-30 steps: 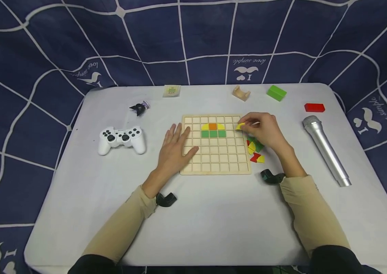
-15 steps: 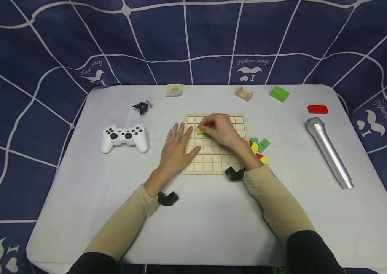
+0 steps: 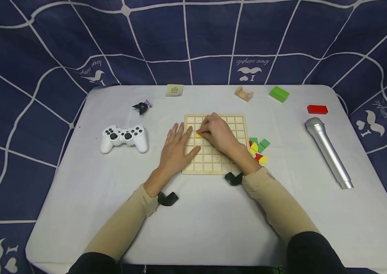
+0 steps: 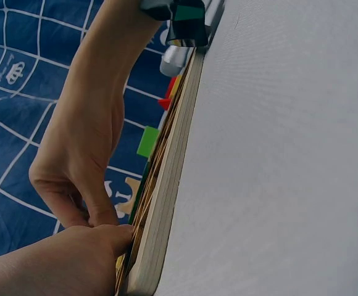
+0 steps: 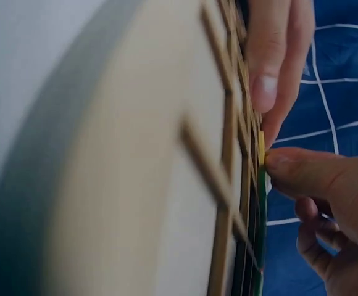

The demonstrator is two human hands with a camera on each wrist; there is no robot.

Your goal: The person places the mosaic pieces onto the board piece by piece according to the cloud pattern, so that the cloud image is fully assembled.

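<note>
A wooden grid board (image 3: 207, 161) lies mid-table. My left hand (image 3: 179, 140) rests flat and open on the board's left edge. My right hand (image 3: 204, 131) reaches over the board's upper left cells and pinches a yellow piece (image 3: 198, 135) low against the grid, close to the left fingers. In the right wrist view the yellow piece (image 5: 261, 148) sits edge-on at my thumb tip (image 5: 290, 169), with the left fingers (image 5: 271, 68) just beyond it. The coloured tiles set in the board are hidden under my right hand. Loose red, yellow and green pieces (image 3: 258, 149) lie right of the board.
A white game controller (image 3: 123, 137) sits left of the board and a silver microphone (image 3: 328, 152) far right. Along the back stand a small card (image 3: 174, 90), a dark toy (image 3: 142, 107), a wooden arch (image 3: 243, 93), a green block (image 3: 279, 93) and a red block (image 3: 317, 109).
My right hand carried the yellow piece from the board's right edge across to its upper left cells and lowered it onto the grid. The left hand stayed where it was.
</note>
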